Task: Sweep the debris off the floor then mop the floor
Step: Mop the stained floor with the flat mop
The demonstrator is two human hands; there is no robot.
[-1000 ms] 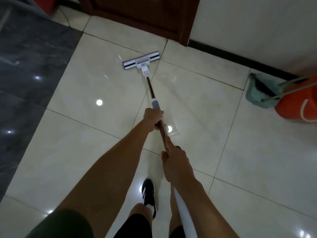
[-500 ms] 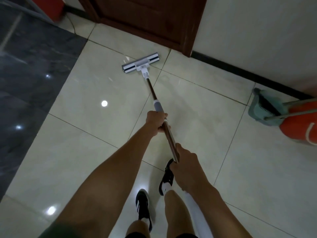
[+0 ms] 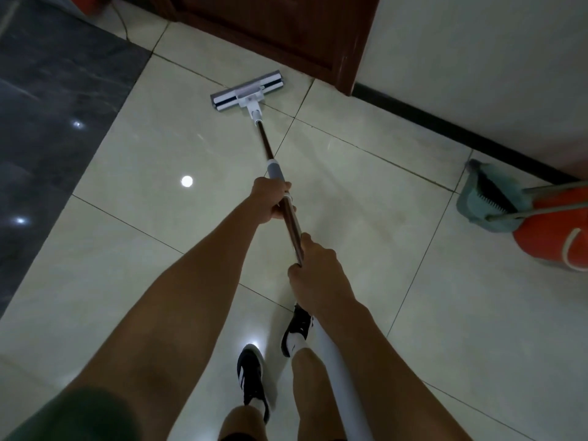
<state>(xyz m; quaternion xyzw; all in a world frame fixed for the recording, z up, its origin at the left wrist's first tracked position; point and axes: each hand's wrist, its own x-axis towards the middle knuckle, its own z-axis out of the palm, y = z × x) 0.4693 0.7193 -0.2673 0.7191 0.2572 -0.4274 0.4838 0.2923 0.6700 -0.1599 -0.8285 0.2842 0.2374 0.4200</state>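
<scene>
Two hands grip one mop pole (image 3: 291,218). The left hand (image 3: 270,200) is the forward one, its fingers (image 3: 284,189) curled round the pole just behind the grey collar (image 3: 275,169). The right hand (image 3: 318,275) holds farther back, fingers wrapped round the brown shaft where it meets the white lower section (image 3: 337,377), which runs on past the right forearm toward the body.

Ahead of the left fingers the pole slopes down to the mop head (image 3: 246,91), a flat grey and white pad lying on the pale tile floor (image 3: 159,233), set at a slant and close to the foot of the dark wooden door (image 3: 286,33). Left of both hands the tiles give way to dark grey stone (image 3: 47,106). Well to the right of the fingers, against the wall (image 3: 477,58) with its black skirting, a teal dustpan and broom (image 3: 490,198) lean beside an orange bucket (image 3: 556,233). Below the right hand two black shoes (image 3: 251,374) with white stripes stand on the tiles, one just ahead of the other. Bright spots of light reflect off the glossy floor.
</scene>
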